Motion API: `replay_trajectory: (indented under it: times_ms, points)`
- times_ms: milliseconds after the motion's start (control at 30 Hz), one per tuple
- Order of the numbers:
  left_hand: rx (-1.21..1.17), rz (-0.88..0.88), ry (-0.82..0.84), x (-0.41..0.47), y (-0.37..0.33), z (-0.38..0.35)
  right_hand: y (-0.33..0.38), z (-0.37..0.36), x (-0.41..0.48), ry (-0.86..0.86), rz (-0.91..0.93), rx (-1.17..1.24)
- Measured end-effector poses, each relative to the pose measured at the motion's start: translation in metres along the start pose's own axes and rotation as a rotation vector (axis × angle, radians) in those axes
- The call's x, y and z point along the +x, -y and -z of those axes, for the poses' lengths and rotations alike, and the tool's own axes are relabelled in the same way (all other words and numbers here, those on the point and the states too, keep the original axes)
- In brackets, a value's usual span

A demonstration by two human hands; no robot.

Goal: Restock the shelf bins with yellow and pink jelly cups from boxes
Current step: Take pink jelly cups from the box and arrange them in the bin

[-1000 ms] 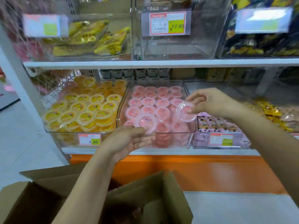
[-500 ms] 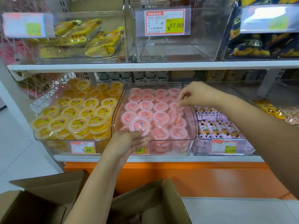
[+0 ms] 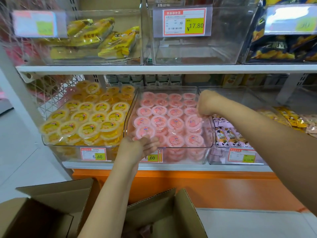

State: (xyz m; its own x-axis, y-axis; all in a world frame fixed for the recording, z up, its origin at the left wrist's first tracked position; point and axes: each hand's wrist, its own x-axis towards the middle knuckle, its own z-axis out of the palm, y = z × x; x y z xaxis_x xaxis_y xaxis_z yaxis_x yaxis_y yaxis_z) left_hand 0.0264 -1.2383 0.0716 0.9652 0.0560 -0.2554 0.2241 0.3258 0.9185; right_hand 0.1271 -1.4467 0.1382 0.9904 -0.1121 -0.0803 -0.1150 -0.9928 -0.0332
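Since a second ago the right hand has lowered: the cup it held up on edge is no longer raised, and the hand now sits knuckles-up over the right side of the clear plastic bin of pink cups. Its fingers are bunched and point down, their tips at the far edge of a round pink jelly cup with a clear film lid. Whether they pinch that cup or only touch it cannot be told.

At the front left corner of this bin, the left hand is palm-up, its fingers curled beneath a second pink jelly cup, which they hold just above the front rim. More pink cups lie in rows between the two sets of fingers.

Left of the left fingers, round yellow jelly cups fill the neighbouring clear bin. Below both forearms stands an open brown cardboard box.
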Motion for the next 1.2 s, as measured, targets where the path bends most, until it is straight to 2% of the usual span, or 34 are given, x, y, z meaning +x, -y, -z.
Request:
replay_trajectory:
  times_ms: [233, 333, 433, 533, 700, 833, 900, 967, 1033, 1067, 1133, 1200]
  points:
    - [0.016, -0.041, -0.073, -0.003, 0.003, 0.006, -0.001, -0.003, 0.007, -0.009, 0.015, 0.029]
    - [0.037, -0.051, -0.116, -0.001, 0.005, 0.005, -0.003, -0.011, 0.008, -0.07, 0.014, 0.044]
    - [0.109, -0.113, -0.175, 0.002, 0.011, 0.003, -0.002, -0.019, 0.0, -0.204, 0.044, -0.018]
    - [0.174, -0.201, -0.241, 0.005, 0.019, 0.003, 0.006, -0.025, -0.007, -0.258, 0.13, 0.017]
    - [0.229, -0.312, -0.419, 0.003, 0.026, 0.005, 0.029, -0.03, -0.041, -0.198, 0.353, 0.257]
    - [0.228, -0.349, -0.472, -0.002, 0.022, 0.013, 0.046, -0.03, -0.081, -0.198, 0.46, 0.411]
    - [0.415, -0.422, -0.476, -0.008, 0.022, 0.025, 0.05, -0.036, -0.104, -0.062, 0.514, 0.474]
    - [0.633, -0.504, -0.438, -0.021, 0.031, 0.042, 0.053, -0.058, -0.125, 0.232, 0.578, 0.49]
    - [0.742, -0.478, -0.315, -0.039, 0.055, 0.061, 0.058, -0.095, -0.137, 0.563, 0.587, 0.429]
    - [0.795, -0.403, -0.247, -0.046, 0.075, 0.072, 0.062, -0.121, -0.138, 0.701, 0.571, 0.378]
    - [0.887, -0.172, -0.161, -0.05, 0.124, 0.098, 0.069, -0.177, -0.133, 0.872, 0.486, 0.305]
    - [0.928, 0.198, -0.142, -0.045, 0.182, 0.131, 0.076, -0.237, -0.129, 0.951, 0.346, 0.289]
